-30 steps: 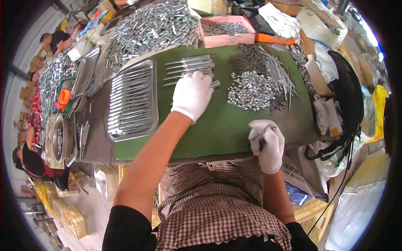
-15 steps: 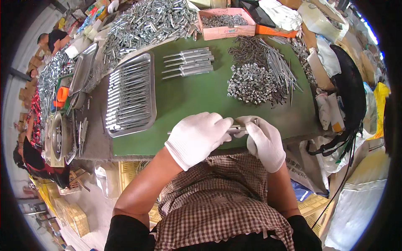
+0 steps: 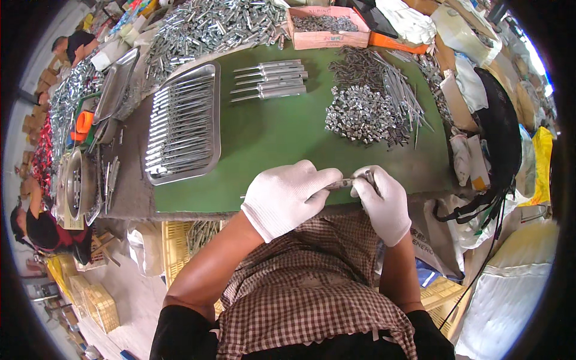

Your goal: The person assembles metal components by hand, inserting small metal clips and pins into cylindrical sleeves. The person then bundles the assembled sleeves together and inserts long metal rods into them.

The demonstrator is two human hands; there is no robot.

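The left hand (image 3: 290,195), gloved in white, is closed around a slim metal tube (image 3: 340,183), with thumb and index finger pinching toward its right end. The left forearm enters from the lower left and angles up and inward; the wrist is turned so the back of the hand faces up. The right hand (image 3: 382,204), also gloved, grips the tube's right end between bent fingers and thumb; its forearm rises nearly vertically. The tube lies roughly level between both hands, above the front edge of the green worktop (image 3: 264,156). Exact finger contact is partly hidden.

Forward of the hands, a few metal pin assemblies (image 3: 279,91) lie side by side. To their left, a shallow metal tray (image 3: 217,120) contains a column of similar slender parts (image 3: 183,129). At the rear, a pink box (image 3: 331,40) contains small metal pieces (image 3: 324,24). Far left stands a round metal bowl (image 3: 88,183); its contents are unclear.
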